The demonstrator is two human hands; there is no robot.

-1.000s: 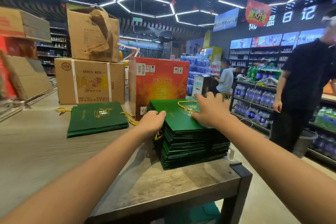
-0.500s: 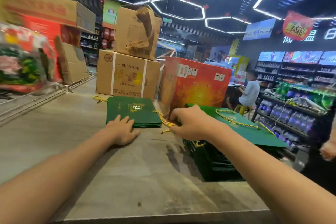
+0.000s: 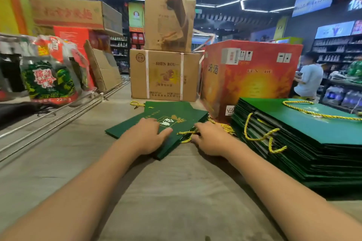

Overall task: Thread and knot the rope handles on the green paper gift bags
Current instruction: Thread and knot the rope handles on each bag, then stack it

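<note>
A small pile of flat green paper gift bags (image 3: 172, 115) with gold print lies in the middle of the table, its top bag skewed. My left hand (image 3: 146, 136) rests flat on that top bag, thumb spread. My right hand (image 3: 210, 139) is at the pile's right edge, fingers curled over the yellow rope handles (image 3: 186, 133) there. A tall stack of green bags (image 3: 305, 143) stands to the right, with yellow rope loops (image 3: 260, 136) hanging from its side and one rope lying across its top.
Behind the bags stand two stacked brown cartons (image 3: 164, 74) and a red-orange box (image 3: 250, 76). A packaged bundle (image 3: 51, 76) and metal rails (image 3: 58, 117) are at the left. A person in a white shirt (image 3: 308, 80) sits by the shelves at the right.
My view swung left from the tall stack. My left hand moved onto the small pile's top bag, which now lies turned. My right hand stayed at the ropes by its right edge.
</note>
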